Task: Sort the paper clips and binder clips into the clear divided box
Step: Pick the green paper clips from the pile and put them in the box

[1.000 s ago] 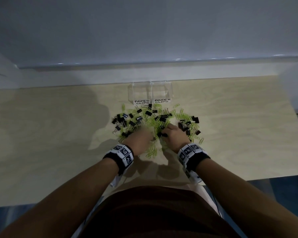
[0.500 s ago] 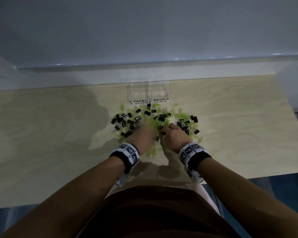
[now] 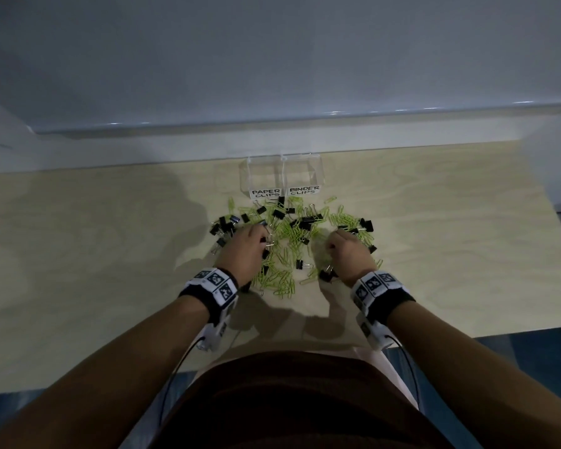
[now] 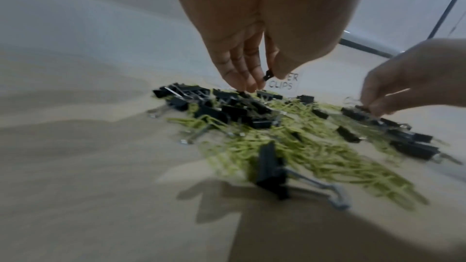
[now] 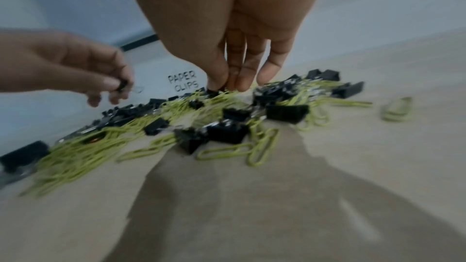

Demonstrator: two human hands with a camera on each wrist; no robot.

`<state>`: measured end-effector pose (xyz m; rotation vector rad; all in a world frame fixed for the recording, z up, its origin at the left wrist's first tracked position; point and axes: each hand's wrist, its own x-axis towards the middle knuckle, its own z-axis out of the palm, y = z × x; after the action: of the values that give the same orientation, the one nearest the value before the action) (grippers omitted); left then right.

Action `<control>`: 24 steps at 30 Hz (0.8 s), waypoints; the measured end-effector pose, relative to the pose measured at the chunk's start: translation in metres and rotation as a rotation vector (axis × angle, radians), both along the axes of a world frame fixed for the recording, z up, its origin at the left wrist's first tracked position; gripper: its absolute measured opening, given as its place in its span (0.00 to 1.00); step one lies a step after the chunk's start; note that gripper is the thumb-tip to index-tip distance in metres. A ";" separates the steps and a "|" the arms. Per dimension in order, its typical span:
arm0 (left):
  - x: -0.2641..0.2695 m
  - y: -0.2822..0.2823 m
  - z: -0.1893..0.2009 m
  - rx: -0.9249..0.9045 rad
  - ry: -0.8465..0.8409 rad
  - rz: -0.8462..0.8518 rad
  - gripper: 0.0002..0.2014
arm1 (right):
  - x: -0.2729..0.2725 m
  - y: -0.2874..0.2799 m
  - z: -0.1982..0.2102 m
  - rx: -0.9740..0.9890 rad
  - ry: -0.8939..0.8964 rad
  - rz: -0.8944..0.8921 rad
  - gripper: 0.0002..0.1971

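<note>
A mixed pile of green paper clips [image 3: 293, 236] and black binder clips [image 3: 306, 222] lies on the wooden table, just in front of the clear divided box [image 3: 280, 171]. The box's compartments are labelled PAPER CLIPS on the left and BINDER CLIPS on the right. My left hand [image 3: 250, 244] hovers over the pile's left side. In the left wrist view its thumb and fingers [image 4: 248, 79] pinch a small black binder clip [image 4: 268, 75]. My right hand [image 3: 344, 251] is over the pile's right side, fingertips [image 5: 219, 81] down and pinching a black binder clip [image 5: 213, 92] in the heap.
The light wooden table [image 3: 110, 254] runs wide to both sides of the pile. A pale wall with a ledge [image 3: 272, 124] rises directly behind the box. The table's near edge [image 3: 467, 333] is close to my body.
My hands, close together over the pile's middle before, have moved apart, the left to the left side and the right to the right. Loose clips now show between them.
</note>
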<state>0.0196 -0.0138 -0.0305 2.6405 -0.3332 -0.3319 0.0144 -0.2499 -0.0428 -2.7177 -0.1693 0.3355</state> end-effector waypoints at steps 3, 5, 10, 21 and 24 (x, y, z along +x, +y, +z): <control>0.000 0.016 -0.002 0.177 -0.034 -0.030 0.14 | -0.002 -0.022 0.000 -0.069 -0.051 -0.099 0.07; -0.004 0.014 -0.001 0.211 -0.029 -0.139 0.21 | -0.007 -0.026 0.002 -0.129 -0.104 -0.076 0.07; -0.015 -0.013 -0.007 0.222 0.142 -0.394 0.33 | -0.023 0.017 0.014 0.063 -0.059 0.207 0.11; -0.009 -0.033 -0.018 0.149 0.124 -0.353 0.18 | -0.002 0.005 0.002 0.102 -0.037 -0.055 0.07; -0.008 -0.038 -0.021 0.106 0.132 -0.352 0.18 | 0.004 -0.019 0.001 -0.012 -0.005 -0.095 0.08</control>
<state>0.0119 -0.0515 -0.0514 2.6380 -0.7580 -0.6488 0.0182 -0.2692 -0.0421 -2.7274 -0.0398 0.3038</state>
